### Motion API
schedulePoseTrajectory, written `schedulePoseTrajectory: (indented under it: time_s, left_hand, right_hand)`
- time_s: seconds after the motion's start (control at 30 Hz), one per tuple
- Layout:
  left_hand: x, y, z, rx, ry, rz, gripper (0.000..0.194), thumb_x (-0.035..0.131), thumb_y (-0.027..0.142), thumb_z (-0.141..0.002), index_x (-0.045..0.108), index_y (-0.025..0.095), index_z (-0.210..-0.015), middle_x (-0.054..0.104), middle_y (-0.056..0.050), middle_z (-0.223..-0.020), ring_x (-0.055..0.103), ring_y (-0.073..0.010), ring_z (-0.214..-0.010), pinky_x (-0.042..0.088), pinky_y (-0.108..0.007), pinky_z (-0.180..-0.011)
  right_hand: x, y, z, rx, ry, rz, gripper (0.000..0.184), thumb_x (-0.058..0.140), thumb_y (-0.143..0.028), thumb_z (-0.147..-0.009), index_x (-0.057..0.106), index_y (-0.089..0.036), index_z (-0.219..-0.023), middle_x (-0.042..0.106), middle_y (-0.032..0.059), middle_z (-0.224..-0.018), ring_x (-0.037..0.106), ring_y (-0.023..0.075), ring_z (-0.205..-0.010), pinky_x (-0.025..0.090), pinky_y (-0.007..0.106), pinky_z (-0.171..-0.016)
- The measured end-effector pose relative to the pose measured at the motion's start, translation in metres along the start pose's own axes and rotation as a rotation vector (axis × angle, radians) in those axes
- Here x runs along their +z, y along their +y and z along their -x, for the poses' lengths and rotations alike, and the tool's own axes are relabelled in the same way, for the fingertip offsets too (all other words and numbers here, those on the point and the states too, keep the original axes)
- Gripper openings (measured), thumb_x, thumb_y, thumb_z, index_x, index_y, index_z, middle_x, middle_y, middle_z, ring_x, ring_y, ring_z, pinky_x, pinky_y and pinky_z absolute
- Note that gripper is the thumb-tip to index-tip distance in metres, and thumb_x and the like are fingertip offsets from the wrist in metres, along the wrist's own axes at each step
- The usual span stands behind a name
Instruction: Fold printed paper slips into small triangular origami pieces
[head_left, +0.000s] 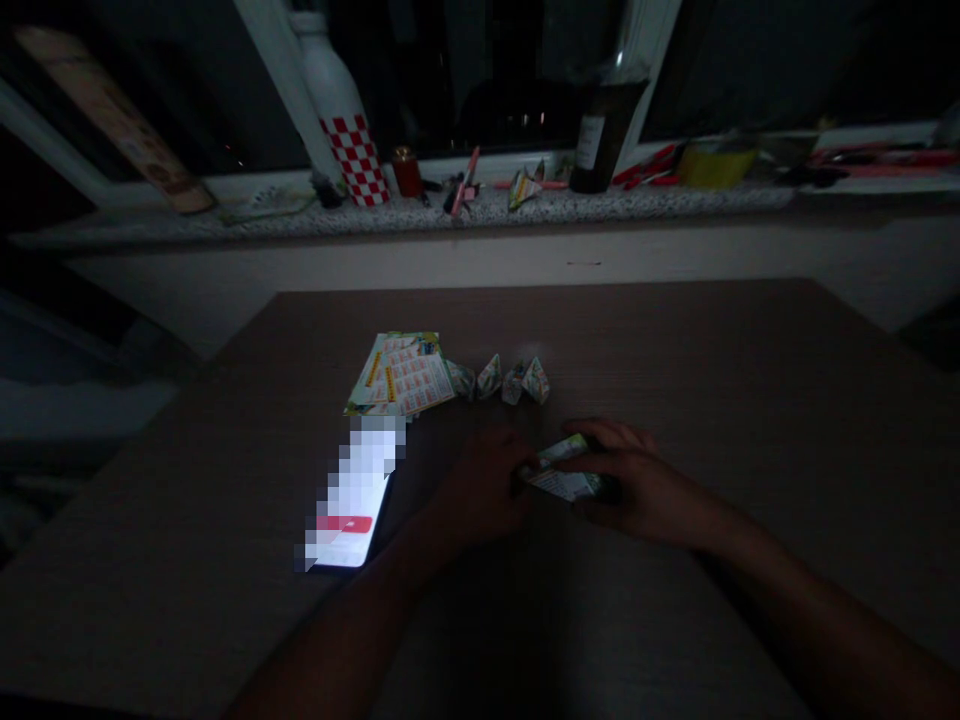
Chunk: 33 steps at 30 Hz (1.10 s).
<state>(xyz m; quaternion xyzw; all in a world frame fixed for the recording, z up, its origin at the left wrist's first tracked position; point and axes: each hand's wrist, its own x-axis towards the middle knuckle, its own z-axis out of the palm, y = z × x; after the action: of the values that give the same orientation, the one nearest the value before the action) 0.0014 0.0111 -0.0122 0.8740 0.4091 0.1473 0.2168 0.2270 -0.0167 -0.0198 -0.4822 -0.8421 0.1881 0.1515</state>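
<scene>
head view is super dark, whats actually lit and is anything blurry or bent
Head view: dim overall, with the phone screen brightest and partly pixelated; head view: the left hand looks darker than the right hand; head view: print on the folded paper is too soft to read; head view: the checkered bottle leans outward, probably wide-angle distortion.

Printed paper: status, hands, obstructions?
Right hand over printed paper, left hand at its left end. Paper looks folded. Lit phone off left, clear of hands.
</scene>
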Motion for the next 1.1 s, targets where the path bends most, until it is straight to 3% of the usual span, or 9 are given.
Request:
schedulePoseTrajectory:
  time_s: [0.1, 0.3, 0.43, 0.5, 0.6, 0.7, 1.1]
  left_hand:
    - [0.005, 0.008, 0.0, 0.116, -0.001, -0.059, 0.028, 0.061, 0.017, -0.075, 0.06, 0.019, -0.102, 0.059, -0.007, -0.109, 0.052, -0.0239, -0.103, 0.041, -0.038, -0.089]
    - [0.009, 0.004, -0.005, 0.243, -0.017, -0.271, 0.014, 0.049, 0.02, -0.09, 0.061, 0.017, -0.095, 0.062, -0.006, -0.096, 0.054, -0.0211, -0.091, 0.04, -0.037, -0.082]
    - [0.008, -0.001, -0.006, 0.287, 0.068, -0.328, 0.013, 0.048, 0.017, -0.091, 0.061, 0.016, -0.092, 0.062, -0.005, -0.092, 0.054, -0.0194, -0.085, 0.04, -0.035, -0.079]
    - [0.006, 0.0, -0.006, 0.29, 0.122, -0.312, 0.012, 0.049, 0.016, -0.09, 0.061, 0.016, -0.091, 0.062, -0.005, -0.091, 0.054, -0.0192, -0.085, 0.04, -0.035, -0.079]
    - [0.002, 0.003, -0.006, 0.307, 0.186, -0.27, 0.013, 0.048, 0.015, -0.09, 0.061, 0.015, -0.091, 0.063, -0.005, -0.088, 0.055, -0.019, -0.083, 0.041, -0.035, -0.078]
    - [-0.001, 0.007, -0.004, 0.337, 0.241, -0.237, 0.014, 0.047, 0.017, -0.09, 0.061, 0.015, -0.089, 0.063, -0.006, -0.085, 0.055, -0.0187, -0.08, 0.042, -0.034, -0.076]
    - [-0.001, 0.021, -0.003, 0.466, 0.437, -0.159, 0.007, 0.055, 0.017, -0.083, 0.061, 0.014, -0.081, 0.064, -0.005, -0.08, 0.055, -0.0171, -0.076, 0.042, -0.034, -0.072]
  right_hand:
    - [0.0, -0.001, 0.0, -0.042, 0.02, -0.003, 0.045, 0.069, -0.024, -0.075, 0.063, -0.036, -0.118, 0.052, 0.0057, -0.132, 0.044, 0.0318, -0.123, 0.033, 0.051, -0.098]
    - [0.002, 0.004, 0.003, -0.117, 0.053, -0.023, 0.031, 0.063, -0.025, -0.083, 0.065, -0.029, -0.114, 0.054, 0.0081, -0.131, 0.045, 0.0296, -0.124, 0.037, 0.05, -0.099]
    - [0.001, 0.009, 0.003, -0.184, 0.173, -0.025, 0.022, 0.06, -0.024, -0.085, 0.068, -0.026, -0.105, 0.058, 0.0091, -0.127, 0.047, 0.0294, -0.124, 0.04, 0.051, -0.098]
    - [-0.003, 0.009, 0.002, -0.236, 0.289, -0.038, 0.016, 0.062, -0.02, -0.084, 0.069, -0.023, -0.098, 0.064, 0.0089, -0.118, 0.053, 0.0275, -0.118, 0.043, 0.048, -0.095]
    - [-0.01, 0.005, 0.0, -0.327, 0.428, -0.06, 0.013, 0.064, -0.015, -0.081, 0.069, -0.022, -0.091, 0.071, 0.0051, -0.091, 0.065, 0.0209, -0.091, 0.048, 0.041, -0.085]
    - [-0.016, -0.001, 0.0, -0.373, 0.492, -0.031, 0.012, 0.065, -0.014, -0.079, 0.068, -0.021, -0.088, 0.07, 0.0031, -0.078, 0.065, 0.0179, -0.075, 0.05, 0.038, -0.078]
    - [-0.011, -0.014, -0.001, -0.46, 0.628, 0.064, 0.016, 0.068, -0.007, -0.07, 0.061, -0.019, -0.078, 0.066, 0.0006, -0.068, 0.06, 0.0142, -0.063, 0.05, 0.035, -0.07]
